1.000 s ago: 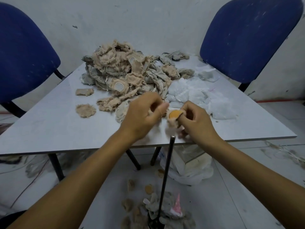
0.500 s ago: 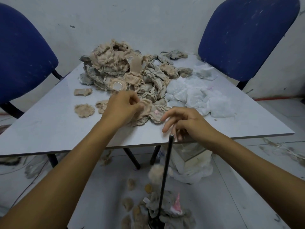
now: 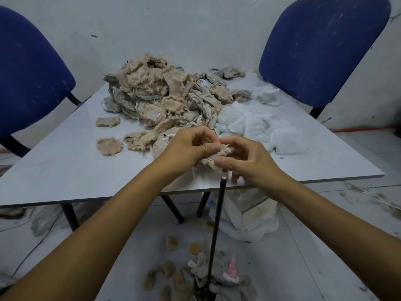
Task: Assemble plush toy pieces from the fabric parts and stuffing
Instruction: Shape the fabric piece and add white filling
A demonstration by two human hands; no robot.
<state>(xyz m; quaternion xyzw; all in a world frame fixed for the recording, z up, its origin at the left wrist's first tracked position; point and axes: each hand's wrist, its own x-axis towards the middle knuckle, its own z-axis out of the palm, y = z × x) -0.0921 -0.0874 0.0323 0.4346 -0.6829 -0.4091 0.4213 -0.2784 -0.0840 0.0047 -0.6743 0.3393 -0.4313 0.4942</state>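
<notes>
While no writing shows anywhere, my left hand (image 3: 191,148) and right hand (image 3: 245,159) both pinch a tan fabric piece (image 3: 213,158) above the table's (image 3: 65,166) near edge, its length running left-right.

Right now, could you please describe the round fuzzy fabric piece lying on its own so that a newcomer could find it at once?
Start at the grey table and find the big heap of tan fabric parts at its far middle. Nearer and to the left lie a few loose scraps. The round fuzzy piece is the one nearest the front edge, a frayed tan disc, unlike the oblong scrap behind it.
</notes>
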